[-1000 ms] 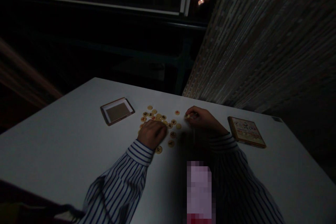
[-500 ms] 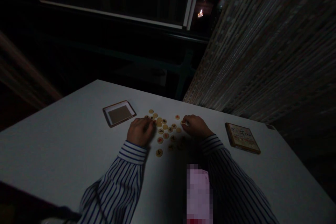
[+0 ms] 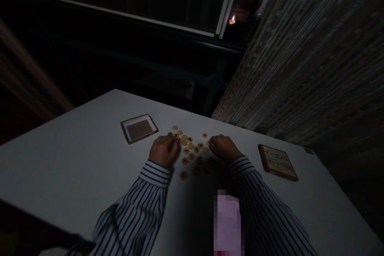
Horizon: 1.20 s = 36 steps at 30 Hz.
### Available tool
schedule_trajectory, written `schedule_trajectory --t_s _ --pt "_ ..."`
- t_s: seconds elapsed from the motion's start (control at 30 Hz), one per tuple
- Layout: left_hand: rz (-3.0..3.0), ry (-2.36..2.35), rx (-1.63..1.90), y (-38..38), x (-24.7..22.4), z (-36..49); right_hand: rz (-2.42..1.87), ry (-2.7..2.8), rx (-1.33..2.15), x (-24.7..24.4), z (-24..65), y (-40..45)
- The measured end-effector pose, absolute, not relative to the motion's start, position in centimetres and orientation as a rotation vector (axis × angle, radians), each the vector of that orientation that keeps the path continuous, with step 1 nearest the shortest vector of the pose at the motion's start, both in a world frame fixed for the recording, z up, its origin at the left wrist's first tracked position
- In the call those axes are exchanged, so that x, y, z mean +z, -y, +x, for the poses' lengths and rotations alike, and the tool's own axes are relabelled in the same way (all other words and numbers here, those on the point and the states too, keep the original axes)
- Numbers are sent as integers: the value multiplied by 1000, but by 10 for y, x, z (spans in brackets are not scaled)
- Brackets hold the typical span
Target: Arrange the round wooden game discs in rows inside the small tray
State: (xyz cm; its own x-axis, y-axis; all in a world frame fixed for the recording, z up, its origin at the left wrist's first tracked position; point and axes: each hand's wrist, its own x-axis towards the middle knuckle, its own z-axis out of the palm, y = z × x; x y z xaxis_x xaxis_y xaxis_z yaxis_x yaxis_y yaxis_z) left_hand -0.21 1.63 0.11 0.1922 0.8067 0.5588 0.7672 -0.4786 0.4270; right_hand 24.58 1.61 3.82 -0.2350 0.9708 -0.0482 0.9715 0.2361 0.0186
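Observation:
Several round, pale wooden pieces (image 3: 183, 175) with red or black characters lie loosely spread on the white table (image 3: 99, 160), some blank side up. My left hand (image 3: 164, 150) rests at the left edge of the spread, fingers curled in, its fingertips by a piece with a red mark; what they hold is too small to make out. On the right side, my right hand (image 3: 223, 147) pinches a pale round piece (image 3: 209, 143) between thumb and fingers, close to the table. One red-marked piece (image 3: 204, 135) lies just beyond it.
An open shallow box part (image 3: 139, 129) lies at the back left. A box with a printed cover (image 3: 277, 162) is on the right, near a small dark item (image 3: 308, 151). A bead curtain (image 3: 270, 68) hangs behind the table's right side.
The whole view has shifted slightly. The piece at my right fingertips now lies flatter and lower. My left hand has stayed in nearly the same place beside the pieces.

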Motion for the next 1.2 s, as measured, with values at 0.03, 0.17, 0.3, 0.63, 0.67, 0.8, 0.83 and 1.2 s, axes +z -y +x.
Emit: schedule_trajectory --t_s 0.03,0.17,0.3,0.63,0.67,0.8,0.83,1.2 --pt "2388 -1580 1168 -16 1 -2 1905 -2432 -28 38 246 -16" --pt "2386 -1596 1145 -16 2 -2 1894 -2478 -43 36 249 -16" --pt "2388 -1574 1113 -15 3 -2 1895 -2532 -53 34 251 -14" --pt "2460 -1452 1101 -19 -6 1 1690 -2628 -149 39 244 -4" --pt "2460 -1448 1101 -19 -7 1 1666 -2628 -147 38 243 -4" --pt "2458 -1429 1096 -16 -6 5 1618 -2600 -97 34 240 -6" --pt "2457 -1422 1102 -16 -6 5 1608 -2596 -82 34 239 -6" --pt "2469 -1376 1085 -12 -1 9 1582 -2564 -9 32 234 -9"
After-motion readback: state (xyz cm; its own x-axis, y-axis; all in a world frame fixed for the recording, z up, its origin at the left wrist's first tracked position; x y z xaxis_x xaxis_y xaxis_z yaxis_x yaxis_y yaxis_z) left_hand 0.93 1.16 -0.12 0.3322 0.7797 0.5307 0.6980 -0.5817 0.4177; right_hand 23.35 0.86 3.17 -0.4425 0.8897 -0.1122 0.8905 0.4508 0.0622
